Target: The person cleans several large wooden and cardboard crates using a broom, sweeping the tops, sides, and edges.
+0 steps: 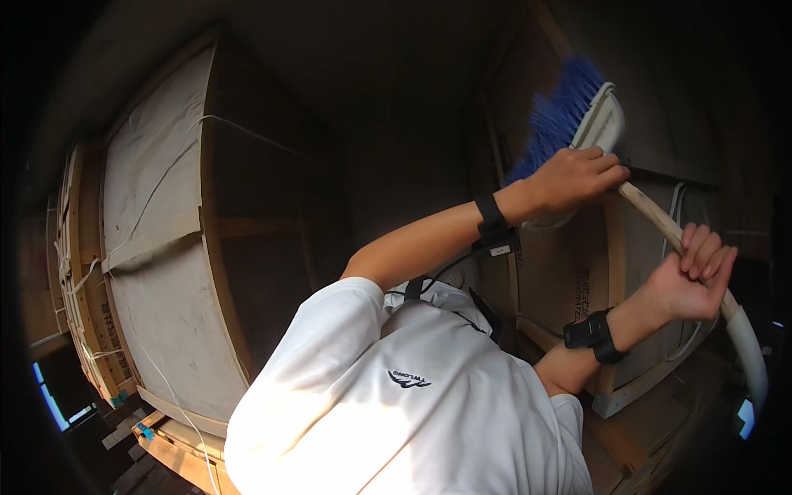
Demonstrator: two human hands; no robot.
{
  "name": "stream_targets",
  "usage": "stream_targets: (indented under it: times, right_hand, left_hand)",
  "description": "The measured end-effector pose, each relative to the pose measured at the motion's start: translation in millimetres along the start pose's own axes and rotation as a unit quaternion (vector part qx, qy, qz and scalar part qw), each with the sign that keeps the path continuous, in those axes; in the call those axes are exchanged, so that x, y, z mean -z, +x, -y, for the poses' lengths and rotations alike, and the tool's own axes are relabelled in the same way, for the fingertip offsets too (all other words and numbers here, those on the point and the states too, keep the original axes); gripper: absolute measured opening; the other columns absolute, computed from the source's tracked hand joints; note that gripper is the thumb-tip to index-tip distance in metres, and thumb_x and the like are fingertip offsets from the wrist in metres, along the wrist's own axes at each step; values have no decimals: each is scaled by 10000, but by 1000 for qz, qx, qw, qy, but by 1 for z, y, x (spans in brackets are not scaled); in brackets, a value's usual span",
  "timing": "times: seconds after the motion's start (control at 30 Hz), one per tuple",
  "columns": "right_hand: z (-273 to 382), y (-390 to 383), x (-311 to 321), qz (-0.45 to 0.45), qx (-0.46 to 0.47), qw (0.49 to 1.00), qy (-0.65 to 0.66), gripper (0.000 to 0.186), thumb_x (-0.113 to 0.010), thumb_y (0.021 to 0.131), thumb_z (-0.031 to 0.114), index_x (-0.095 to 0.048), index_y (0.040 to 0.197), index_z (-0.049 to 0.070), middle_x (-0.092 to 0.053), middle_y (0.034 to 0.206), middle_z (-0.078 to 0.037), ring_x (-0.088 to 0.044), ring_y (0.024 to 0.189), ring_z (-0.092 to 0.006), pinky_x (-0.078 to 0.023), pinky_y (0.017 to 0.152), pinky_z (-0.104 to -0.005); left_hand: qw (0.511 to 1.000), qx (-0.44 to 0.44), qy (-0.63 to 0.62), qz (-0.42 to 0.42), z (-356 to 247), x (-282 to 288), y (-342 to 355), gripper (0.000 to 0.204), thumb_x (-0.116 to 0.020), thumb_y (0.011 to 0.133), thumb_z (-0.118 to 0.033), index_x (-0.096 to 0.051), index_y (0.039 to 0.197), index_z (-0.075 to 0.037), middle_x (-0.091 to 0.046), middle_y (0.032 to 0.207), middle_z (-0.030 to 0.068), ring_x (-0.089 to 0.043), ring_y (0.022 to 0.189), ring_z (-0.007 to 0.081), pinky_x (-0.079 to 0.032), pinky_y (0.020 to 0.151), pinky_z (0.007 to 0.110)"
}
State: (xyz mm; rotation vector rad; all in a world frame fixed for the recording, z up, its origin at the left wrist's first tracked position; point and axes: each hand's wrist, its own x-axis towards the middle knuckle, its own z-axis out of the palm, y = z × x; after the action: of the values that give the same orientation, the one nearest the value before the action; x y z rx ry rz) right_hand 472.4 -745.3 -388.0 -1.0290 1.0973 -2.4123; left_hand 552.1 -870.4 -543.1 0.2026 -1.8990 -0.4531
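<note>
A broom with blue bristles [554,124] and a pale plastic head [603,118] is raised at the upper right, bristles facing up and to the left. My left hand [582,175] is closed around the broom where the head meets its wooden handle [652,213]. Farther down that handle, at the right, my right hand [697,272] is wrapped round it. Past my right hand the handle runs into a white sleeve [747,351] that curves toward the lower right in this view. Black bands circle both wrists.
A tall crate with pale panels [157,165] and wooden edges stands at the left, a white cord [165,169] strung across it. Beyond it is another wooden crate [92,330]. More wooden crating [569,272] rises on the right, behind my arms. The back is dark.
</note>
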Motion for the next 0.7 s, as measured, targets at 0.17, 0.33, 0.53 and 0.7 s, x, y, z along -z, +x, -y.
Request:
stream_targets:
  times: [0.17,0.33,0.53,0.7]
  right_hand:
    - [69,-13,31,-160,188,961,-121,419,-508,953,128,-304,594,195,-203,539,10,-224,508,-121,-269,631,-326]
    - [67,-9,64,-160,191,960,-127,446,-517,957,150,-297,572,201,-171,516,14,-216,483,-122,-292,624,-319]
    - [6,4,66,-45,66,996,-29,436,-474,1013,181,-298,614,190,-180,530,20,-198,489,-114,-288,605,-310]
    - [-58,-25,37,27,-102,991,78,442,-433,1057,178,-290,639,186,-214,546,21,-209,512,-103,-284,617,-297]
  left_hand:
    - [991,-109,-79,-3,-54,-80,45,167,-671,896,-161,-577,1019,-98,-588,923,38,-600,830,235,-549,610,339]
    - [986,-50,-144,75,-75,-90,38,146,-649,906,-164,-589,1015,-88,-637,985,62,-622,916,299,-571,677,405]
    - [994,45,-30,93,-26,-35,3,255,-654,893,-141,-587,1136,-102,-609,1049,51,-612,928,290,-567,693,390]
    - [981,140,71,117,-17,41,-53,312,-712,878,-188,-609,1160,-104,-631,1040,38,-624,917,274,-557,681,382]
